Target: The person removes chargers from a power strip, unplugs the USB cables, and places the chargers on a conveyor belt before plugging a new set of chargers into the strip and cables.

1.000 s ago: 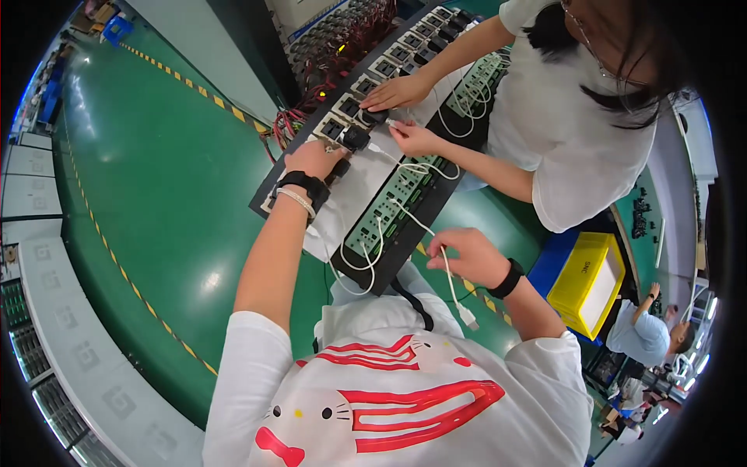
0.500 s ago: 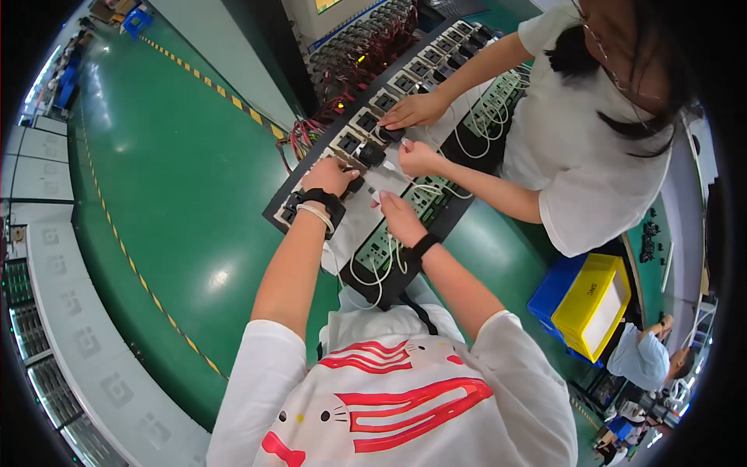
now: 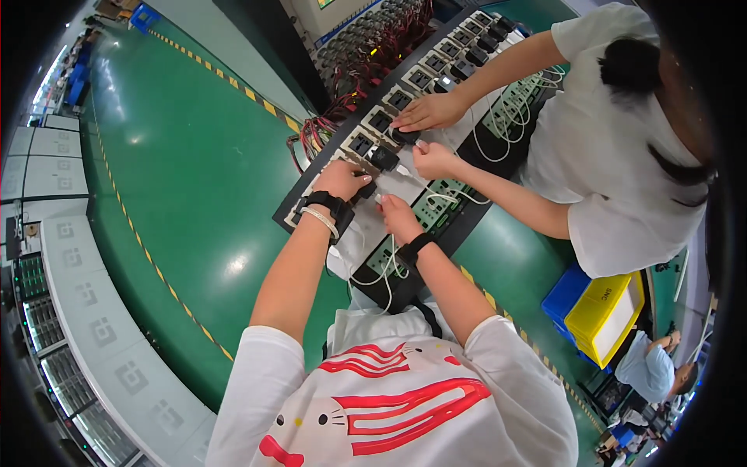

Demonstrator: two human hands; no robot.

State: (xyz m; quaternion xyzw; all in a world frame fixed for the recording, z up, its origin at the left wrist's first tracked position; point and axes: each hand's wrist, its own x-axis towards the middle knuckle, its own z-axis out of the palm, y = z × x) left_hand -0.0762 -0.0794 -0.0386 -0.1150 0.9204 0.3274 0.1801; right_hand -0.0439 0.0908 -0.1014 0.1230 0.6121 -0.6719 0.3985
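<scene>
My left hand (image 3: pixel 340 180) curls round a black power adapter (image 3: pixel 366 187) seated in the row of sockets on the long rack. My right hand (image 3: pixel 400 218) pinches the white plug of a cable (image 3: pixel 380 199) right beside that adapter; whether the two touch is too small to tell. Another black adapter (image 3: pixel 381 158) stands in the neighbouring socket, with a white cable plugged into it. A co-worker's hand (image 3: pixel 433 112) presses on a further black adapter (image 3: pixel 405 135), and their other hand (image 3: pixel 436 161) holds a white cable end against it.
Green boards (image 3: pixel 436 208) with looped white cables line the rack's near side. Red wiring (image 3: pixel 320 132) hangs behind it. The co-worker (image 3: pixel 622 156) stands close on my right. A yellow bin (image 3: pixel 603 319) sits beside a blue bin (image 3: pixel 566 294) at the right.
My right hand has brought the white plug closer to the adapter under my left hand. The rack and co-worker appear shifted rightward in view; the co-worker's hands stay at their adapter.
</scene>
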